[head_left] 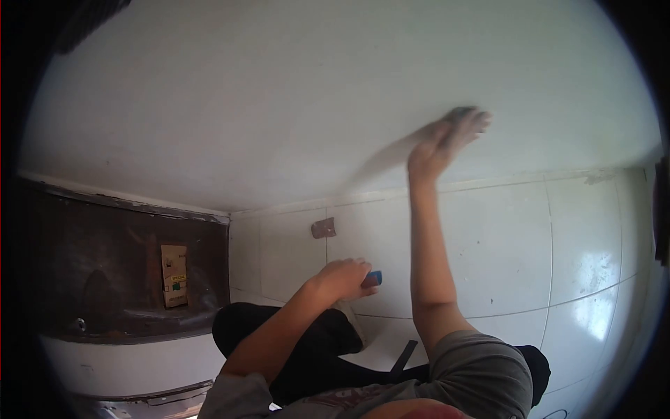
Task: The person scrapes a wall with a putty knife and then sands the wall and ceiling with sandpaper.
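Right hand (447, 143) is blurring over a dark pad (458, 112) at the pale wall (279, 105); can't tell finger grip. Left hand (342, 278) is curling round a blue object (373, 279). Probably rubbing step; next stroke would be needing even pressure.

Glare whitens floor tiles (499, 244) while a shadow (384, 158) flanks the blurred right hand (450, 142).

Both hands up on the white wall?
No, only the right hand is at the wall; the left hand is lower, holding a blue object above the white tiles.
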The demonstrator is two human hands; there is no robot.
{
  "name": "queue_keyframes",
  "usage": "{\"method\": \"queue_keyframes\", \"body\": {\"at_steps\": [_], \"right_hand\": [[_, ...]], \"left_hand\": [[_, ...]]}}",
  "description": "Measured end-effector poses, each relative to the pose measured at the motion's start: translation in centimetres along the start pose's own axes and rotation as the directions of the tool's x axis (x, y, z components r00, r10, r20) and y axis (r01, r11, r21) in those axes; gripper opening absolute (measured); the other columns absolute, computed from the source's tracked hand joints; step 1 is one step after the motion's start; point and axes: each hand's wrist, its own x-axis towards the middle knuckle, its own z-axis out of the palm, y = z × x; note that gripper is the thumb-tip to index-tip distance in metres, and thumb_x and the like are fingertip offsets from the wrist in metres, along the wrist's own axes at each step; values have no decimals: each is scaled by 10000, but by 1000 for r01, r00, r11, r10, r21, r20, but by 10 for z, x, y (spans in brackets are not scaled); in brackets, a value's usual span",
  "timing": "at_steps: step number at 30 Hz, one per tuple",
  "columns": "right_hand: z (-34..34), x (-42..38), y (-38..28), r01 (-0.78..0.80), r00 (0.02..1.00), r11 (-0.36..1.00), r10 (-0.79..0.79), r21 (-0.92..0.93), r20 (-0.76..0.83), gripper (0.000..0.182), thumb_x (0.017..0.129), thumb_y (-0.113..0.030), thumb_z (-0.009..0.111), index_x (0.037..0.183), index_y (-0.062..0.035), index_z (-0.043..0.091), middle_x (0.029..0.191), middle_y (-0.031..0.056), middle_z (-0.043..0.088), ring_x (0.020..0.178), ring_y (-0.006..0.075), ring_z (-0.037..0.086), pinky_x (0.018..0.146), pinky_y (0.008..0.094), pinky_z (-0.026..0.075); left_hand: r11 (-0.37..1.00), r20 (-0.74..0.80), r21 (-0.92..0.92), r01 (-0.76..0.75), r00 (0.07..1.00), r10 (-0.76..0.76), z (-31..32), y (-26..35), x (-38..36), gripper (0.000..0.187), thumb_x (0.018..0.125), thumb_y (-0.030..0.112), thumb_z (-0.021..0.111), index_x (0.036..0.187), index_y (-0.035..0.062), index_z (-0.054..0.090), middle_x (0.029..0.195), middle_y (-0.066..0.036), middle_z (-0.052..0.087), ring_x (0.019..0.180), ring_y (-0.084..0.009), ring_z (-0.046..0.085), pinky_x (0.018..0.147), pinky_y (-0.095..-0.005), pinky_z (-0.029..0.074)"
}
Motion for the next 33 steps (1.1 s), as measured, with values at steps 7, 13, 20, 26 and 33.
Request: {"method": "queue_keyframes", "body": {"at_steps": [7, 13, 20, 26, 33], "right_hand": [[-21, 87, -11, 19, 985, 999, -13, 32, -170, 595, 1119, -273, 407, 1637, -29, 243, 1713, 232, 150, 1596, 418, 46, 1275, 566, 15], [-1, 17, -23, 104, 994, 994, -103, -32, 24, 578, 1106, -128, 393, 1645, -31, 211, 1727, 209, 96, 1603, 374, 3, 1284, 520, 4], [-26, -22, -25, -24, 989, 999, 18, 39, 149, 556, 1071, -17, 416, 1615, -15, 305, 1709, 233, 173, 1591, 417, 89, 1277, 535, 84], [-36, 69, -46, -37, 998, 996, 42, 81, -55, 545, 1058, -9, 437, 1597, -25, 358, 1676, 235, 278, 1579, 403, 184, 1275, 538, 115], [1, -54, -56, -139, 987, 987, 132, 75, 87, 518, 1082, -27, 417, 1587, 43, 324, 1676, 265, 252, 1582, 404, 167, 1272, 481, 163]], "left_hand": [[1000, 38, 7, 12, 999, -13, -12, -23, 8, 535, 962, 578, 637, 984, 45, 661, 1094, -153, 691, 1058, -350, 686, 897, -475, 559], [991, 52, 39, -128, 991, 126, -45, -30, 49, 646, 983, 639, 543, 1071, 5, 624, 1108, -210, 696, 1082, -383, 682, 917, -499, 547], [994, 314, 106, -32, 950, -3, -75, -28, 50, 640, 1004, 577, 508, 1175, -32, 605, 1036, -201, 730, 986, -370, 717, 888, -479, 548], [973, 342, 225, -52, 939, -29, -80, -65, 65, 651, 994, 616, 507, 1184, 1, 606, 870, -139, 724, 901, -322, 720, 828, -453, 558], [969, 248, 243, -33, 968, -29, -88, -80, 78, 665, 974, 654, 542, 1193, 30, 617, 1036, -167, 733, 996, -327, 716, 876, -446, 554]]}}
